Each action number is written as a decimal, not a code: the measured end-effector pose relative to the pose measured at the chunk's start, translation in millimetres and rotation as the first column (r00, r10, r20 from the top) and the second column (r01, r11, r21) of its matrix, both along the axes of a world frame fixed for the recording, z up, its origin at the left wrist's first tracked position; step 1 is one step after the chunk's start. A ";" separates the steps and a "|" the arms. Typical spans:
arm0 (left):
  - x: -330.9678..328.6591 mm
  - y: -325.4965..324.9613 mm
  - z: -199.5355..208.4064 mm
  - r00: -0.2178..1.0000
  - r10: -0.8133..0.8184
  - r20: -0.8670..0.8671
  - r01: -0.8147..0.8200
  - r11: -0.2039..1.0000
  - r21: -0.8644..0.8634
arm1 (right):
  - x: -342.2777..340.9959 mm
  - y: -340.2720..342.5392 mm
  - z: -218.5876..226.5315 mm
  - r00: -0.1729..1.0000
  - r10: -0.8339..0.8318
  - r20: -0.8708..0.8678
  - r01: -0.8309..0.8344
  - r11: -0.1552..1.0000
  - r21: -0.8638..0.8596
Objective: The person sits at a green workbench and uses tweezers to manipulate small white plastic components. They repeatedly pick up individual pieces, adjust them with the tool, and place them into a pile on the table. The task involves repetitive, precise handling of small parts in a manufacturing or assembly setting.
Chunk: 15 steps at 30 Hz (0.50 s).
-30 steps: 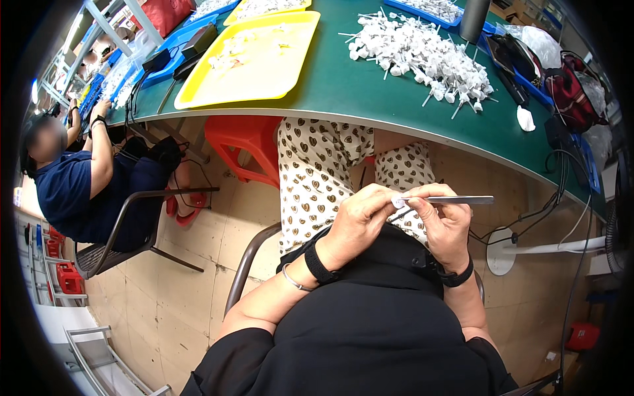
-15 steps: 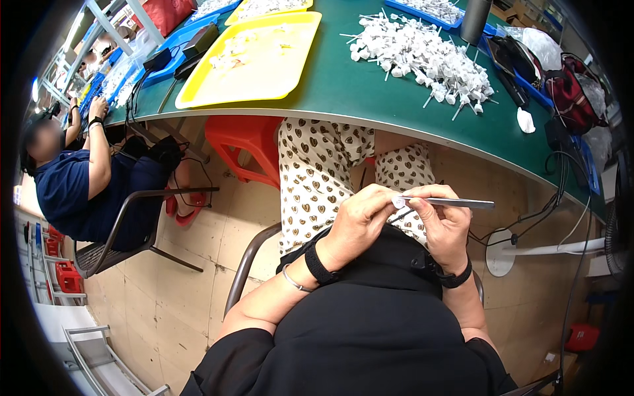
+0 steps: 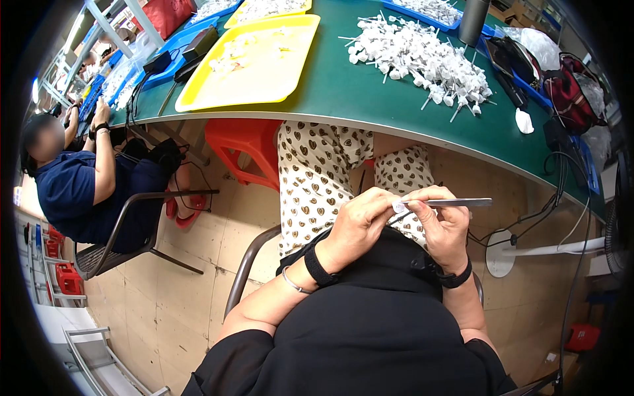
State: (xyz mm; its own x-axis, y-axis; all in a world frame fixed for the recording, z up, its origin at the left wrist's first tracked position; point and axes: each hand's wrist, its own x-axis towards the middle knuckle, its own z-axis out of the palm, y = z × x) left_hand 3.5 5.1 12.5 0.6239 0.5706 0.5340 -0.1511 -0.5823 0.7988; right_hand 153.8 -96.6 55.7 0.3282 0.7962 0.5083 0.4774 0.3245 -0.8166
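Above my lap, my left hand (image 3: 364, 216) pinches a small white plastic piece (image 3: 398, 206) between thumb and fingers. My right hand (image 3: 441, 221) is closed round a pair of metal tweezers (image 3: 462, 202), whose broad end points to the right. The tweezers' tips are at the white piece, mostly hidden by my fingers. Both hands nearly touch each other. On the green table ahead lies a heap of white plastic pieces with thin stems (image 3: 422, 59).
A yellow tray (image 3: 290, 86) with small pieces lies at the table's edge (image 3: 370, 122). Blue trays (image 3: 456, 23), a dark cylinder (image 3: 474, 23) and a dark red bag (image 3: 573, 92) stand farther back. An orange stool (image 3: 241, 148) is under the table. A co-worker (image 3: 72, 178) sits at left.
My right hand and the tweezers have shifted very slightly, the tweezers' broad end a touch left. My left hand keeps its hold on the white piece. The co-worker's arm has moved a little.
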 end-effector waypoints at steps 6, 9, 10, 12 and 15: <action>-0.2 -0.3 1.5 1.000 -0.001 -0.011 0.001 1.000 -0.004 | -0.5 -0.7 1.4 1.000 -0.007 0.000 0.007 1.000 -0.025; -0.4 -0.2 0.4 1.000 -0.001 -0.016 0.001 1.000 0.001 | -1.3 -1.8 5.7 1.000 -0.009 0.015 0.010 0.998 -0.057; -0.3 -0.5 0.2 1.000 -0.003 -0.019 0.003 1.000 0.002 | -1.5 -2.5 7.3 1.000 -0.010 0.024 0.012 0.997 -0.070; 0.1 -1.0 0.9 1.000 -0.014 -0.016 0.014 1.000 -0.006 | -0.7 -1.9 9.5 0.998 0.003 0.066 0.001 0.998 -0.056; 0.4 -1.2 0.2 0.999 -0.030 -0.020 0.030 1.000 -0.008 | 1.6 -1.6 11.9 0.990 0.016 0.141 -0.007 0.998 -0.064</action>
